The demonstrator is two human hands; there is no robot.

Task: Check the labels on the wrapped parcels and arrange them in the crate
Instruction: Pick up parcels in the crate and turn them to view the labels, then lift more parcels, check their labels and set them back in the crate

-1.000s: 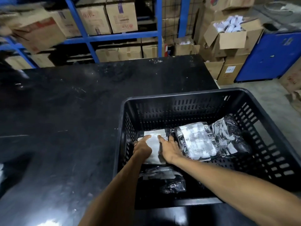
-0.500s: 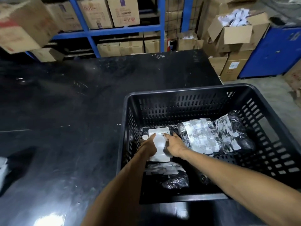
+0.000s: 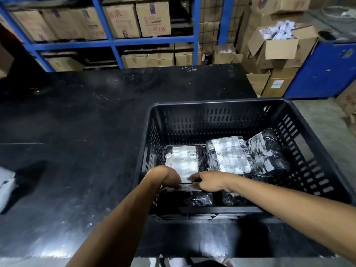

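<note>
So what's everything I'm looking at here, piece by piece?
Black slotted plastic crate: one, at the table's right edge.
Wrapped parcels, black film with white labels: five showing; three along the crate's far row, two nearer.
Black worktable: one, under the crate.
Brown cardboard boxes: many, on the shelves and stacked right.
Blue metal shelving: behind the table.
Pale bag: one, table's left edge.
Left hand, right hand: bare, both inside the crate on a parcel's label edge.
</note>
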